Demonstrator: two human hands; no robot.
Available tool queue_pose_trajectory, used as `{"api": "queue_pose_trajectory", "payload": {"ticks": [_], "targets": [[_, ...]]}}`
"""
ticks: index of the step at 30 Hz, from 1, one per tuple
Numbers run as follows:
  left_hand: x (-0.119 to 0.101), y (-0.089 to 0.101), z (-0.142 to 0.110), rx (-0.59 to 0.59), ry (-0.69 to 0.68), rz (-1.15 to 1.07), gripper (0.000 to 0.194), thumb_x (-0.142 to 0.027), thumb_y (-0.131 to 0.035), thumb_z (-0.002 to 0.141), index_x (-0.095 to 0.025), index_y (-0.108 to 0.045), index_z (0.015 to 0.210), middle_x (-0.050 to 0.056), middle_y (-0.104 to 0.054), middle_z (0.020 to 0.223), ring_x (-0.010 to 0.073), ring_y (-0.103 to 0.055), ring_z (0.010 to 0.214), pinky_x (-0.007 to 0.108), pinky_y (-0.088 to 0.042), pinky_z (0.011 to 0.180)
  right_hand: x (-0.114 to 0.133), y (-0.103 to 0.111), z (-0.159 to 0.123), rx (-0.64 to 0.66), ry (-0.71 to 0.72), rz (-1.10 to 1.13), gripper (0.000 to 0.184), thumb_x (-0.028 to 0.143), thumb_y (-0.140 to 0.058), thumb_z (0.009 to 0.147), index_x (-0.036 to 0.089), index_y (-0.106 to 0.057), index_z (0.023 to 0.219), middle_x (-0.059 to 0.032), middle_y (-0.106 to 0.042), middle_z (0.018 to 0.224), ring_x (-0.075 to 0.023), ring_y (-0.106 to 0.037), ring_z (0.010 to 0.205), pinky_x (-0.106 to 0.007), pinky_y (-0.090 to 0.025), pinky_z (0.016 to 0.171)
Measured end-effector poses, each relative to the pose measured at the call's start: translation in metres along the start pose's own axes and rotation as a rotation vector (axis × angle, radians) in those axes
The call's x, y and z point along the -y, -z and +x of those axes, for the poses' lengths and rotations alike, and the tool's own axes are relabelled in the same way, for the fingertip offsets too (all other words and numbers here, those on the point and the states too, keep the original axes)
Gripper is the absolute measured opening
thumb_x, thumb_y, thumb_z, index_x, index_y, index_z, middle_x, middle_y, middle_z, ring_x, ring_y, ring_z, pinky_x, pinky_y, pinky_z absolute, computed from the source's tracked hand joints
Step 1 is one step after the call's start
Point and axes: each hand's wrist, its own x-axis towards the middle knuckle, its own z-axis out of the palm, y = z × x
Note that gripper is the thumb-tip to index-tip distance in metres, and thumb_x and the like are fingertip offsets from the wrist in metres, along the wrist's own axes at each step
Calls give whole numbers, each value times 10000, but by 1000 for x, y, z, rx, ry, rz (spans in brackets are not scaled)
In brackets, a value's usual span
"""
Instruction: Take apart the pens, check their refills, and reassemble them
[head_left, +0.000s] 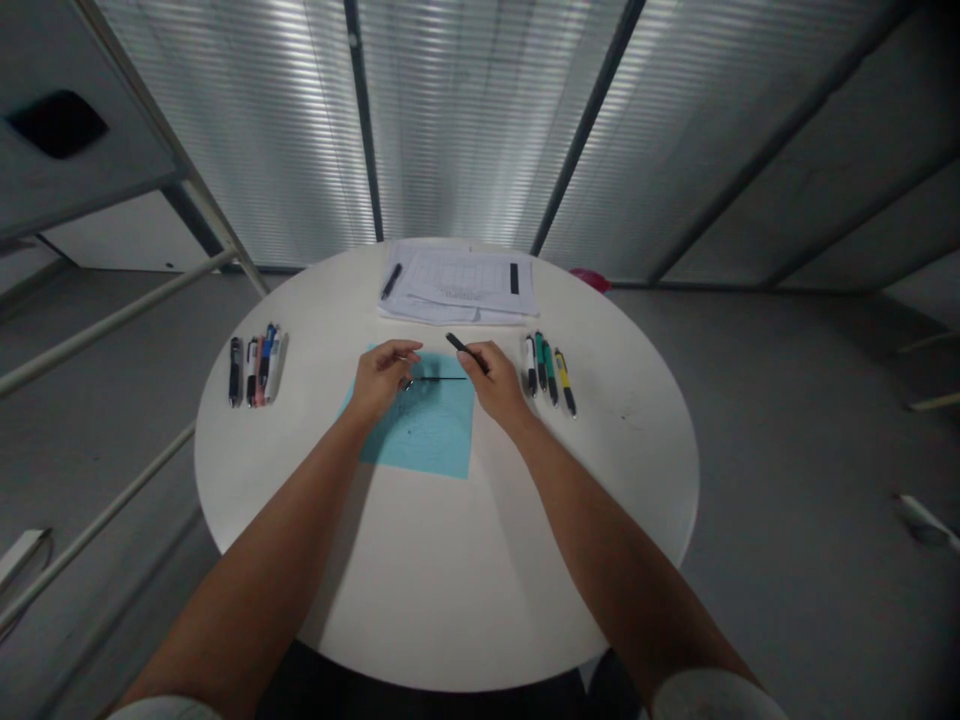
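Note:
Above a light-blue sheet of paper (427, 440), my left hand (381, 378) pinches the left end of a thin black stick that looks like a pen refill (444, 379). A small, dark, shiny piece (407, 384) shows at those fingertips; its exact form is too small to make out. My right hand (493, 380) is closed around a black pen barrel (466, 350), which points up and left. The refill's right end reaches close to my right fingers. Both hands hover over the sheet's upper half, a short gap between them.
A round white table (420, 580) bears everything. Several pens (256, 368) lie at the left, and several more pens (551, 370) lie right of my right hand. Printed papers (461, 285) with a black pen (391, 281) on them are at the back. A metal frame (112, 320) stands left.

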Motion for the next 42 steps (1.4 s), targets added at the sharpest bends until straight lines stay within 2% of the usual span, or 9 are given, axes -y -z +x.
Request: {"api": "queue_pose_trajectory", "payload": {"ticks": [8, 13, 17, 25, 30, 36, 42], "targets": [[-4, 0, -2, 13, -3, -41, 322, -182, -596, 642, -173, -727, 937, 38, -651, 824, 95, -502, 517, 236, -324, 418, -1, -1, -2, -55, -15, 37, 298, 499, -459, 958, 224, -571, 936, -26, -596, 870, -169, -564, 823, -307, -454, 762], [-5, 0, -2, 14, -5, -49, 327, -196, -599, 635, -168, -723, 937, 37, -648, 815, 95, -499, 516, 236, -324, 418, -1, -1, -3, -91, -64, 143, 331, 532, -375, 983, 234, -510, 1041, -28, -647, 871, -164, -624, 813, -316, -495, 770], [-4, 1, -2, 19, -7, -44, 331, -189, -591, 634, -161, -721, 938, 34, -643, 816, 94, -500, 514, 238, -326, 421, -7, -1, 0, -131, -86, 135, 323, 529, -345, 996, 235, -476, 1028, -48, -687, 931, -169, -670, 861, -346, -508, 834], [-4, 1, -2, 10, 6, -36, 307, -185, -583, 616, -158, -719, 890, 43, -654, 801, 95, -496, 504, 243, -320, 426, -11, -3, 0, -166, -92, 146, 322, 539, -320, 1001, 244, -441, 1044, -56, -704, 942, -173, -692, 856, -366, -522, 827], [-4, 1, -2, 17, -1, -45, 302, -177, -583, 618, -164, -726, 884, 44, -655, 807, 97, -503, 505, 245, -318, 423, -4, -1, -2, -146, -71, 84, 304, 506, -297, 1012, 245, -448, 1053, -55, -696, 939, -177, -679, 892, -362, -504, 851], [-3, 1, -1, -15, -1, -68, 288, -165, -579, 625, -167, -735, 867, 39, -644, 781, 90, -490, 495, 243, -317, 420, -4, 2, -3, -144, -76, -42, 260, 460, -427, 965, 229, -482, 1069, -48, -645, 922, -187, -617, 809, -335, -473, 749], [2, 6, 2, -80, 34, -176, 260, -160, -590, 628, -188, -736, 842, 29, -634, 769, 90, -491, 502, 236, -317, 412, -8, 0, -3, -55, -65, -202, 102, 258, -512, 859, 232, -534, 956, -51, -628, 948, -219, -572, 872, -369, -451, 798]]}}
